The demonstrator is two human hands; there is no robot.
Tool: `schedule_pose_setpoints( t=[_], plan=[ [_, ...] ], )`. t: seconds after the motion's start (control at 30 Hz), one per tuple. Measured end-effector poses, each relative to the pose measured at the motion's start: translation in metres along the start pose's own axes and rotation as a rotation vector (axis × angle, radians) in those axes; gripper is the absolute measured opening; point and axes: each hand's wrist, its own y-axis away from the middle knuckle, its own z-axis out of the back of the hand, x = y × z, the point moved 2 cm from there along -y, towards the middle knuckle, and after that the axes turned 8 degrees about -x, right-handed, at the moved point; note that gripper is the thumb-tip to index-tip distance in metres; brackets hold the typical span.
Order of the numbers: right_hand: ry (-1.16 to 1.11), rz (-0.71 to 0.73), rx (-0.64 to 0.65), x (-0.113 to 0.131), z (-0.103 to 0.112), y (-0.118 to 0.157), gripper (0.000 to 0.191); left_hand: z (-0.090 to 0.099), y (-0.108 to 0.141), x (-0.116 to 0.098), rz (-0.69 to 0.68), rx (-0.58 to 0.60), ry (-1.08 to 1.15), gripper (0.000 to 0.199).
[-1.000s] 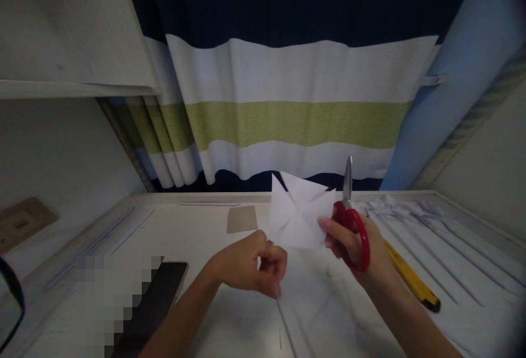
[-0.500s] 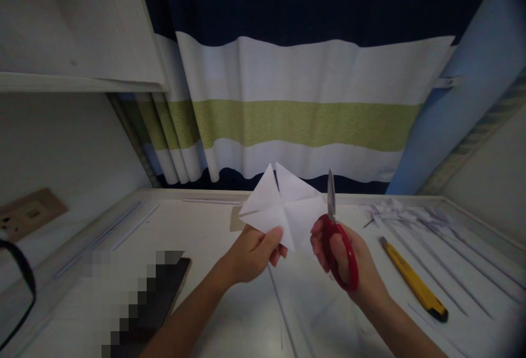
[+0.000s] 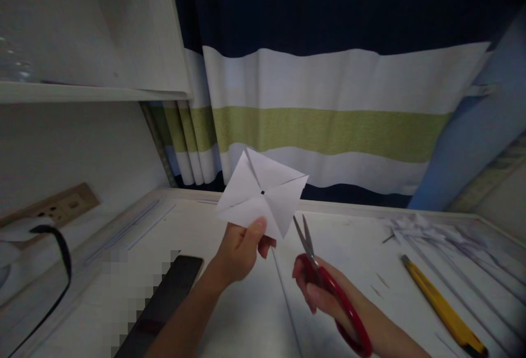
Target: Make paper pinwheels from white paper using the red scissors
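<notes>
My left hand (image 3: 242,248) pinches the lower edge of a square white sheet of paper (image 3: 283,194), thumb in front and fingers behind. Slits run from the corners of the paper toward its middle, where a small dark hole shows. Just right of it, my right hand (image 3: 324,292) is closed around the red handles of a pair of scissors (image 3: 306,240). The blades point up and left, slightly parted, below the paper's right corner and apart from it.
A yellow utility knife (image 3: 444,306) lies on the white desk (image 3: 349,232) at right, near crumpled paper and thin strips (image 3: 435,232). A black phone (image 3: 168,298) lies left of my forearm. Behind hangs a striped curtain (image 3: 329,79); a cable (image 3: 66,259) runs at far left.
The view has shifted left. The paper has turned to face me more fully, with its middle hole now showing. The scissors have tilted left, and their blades have parted.
</notes>
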Motion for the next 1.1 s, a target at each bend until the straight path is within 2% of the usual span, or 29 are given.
schedule_pose_setpoints(
  t=[0.1,0.37,0.77,1.1],
  plan=[
    [0.042,-0.056,0.022,0.003,-0.004,0.002,0.027,-0.001,-0.001,-0.002,-0.035,-0.031,-0.009,0.034],
    [-0.005,-0.075,0.043,0.011,-0.012,0.002,0.033,-0.002,0.003,0.0,-0.01,0.013,-0.049,0.038],
    [-0.075,-0.037,0.033,0.003,-0.012,0.005,0.036,-0.008,0.006,0.005,0.022,0.114,-0.093,0.042],
    [-0.097,-0.067,0.03,0.0,-0.011,0.005,0.037,-0.008,0.007,0.002,0.028,0.112,-0.101,0.042]
  ],
)
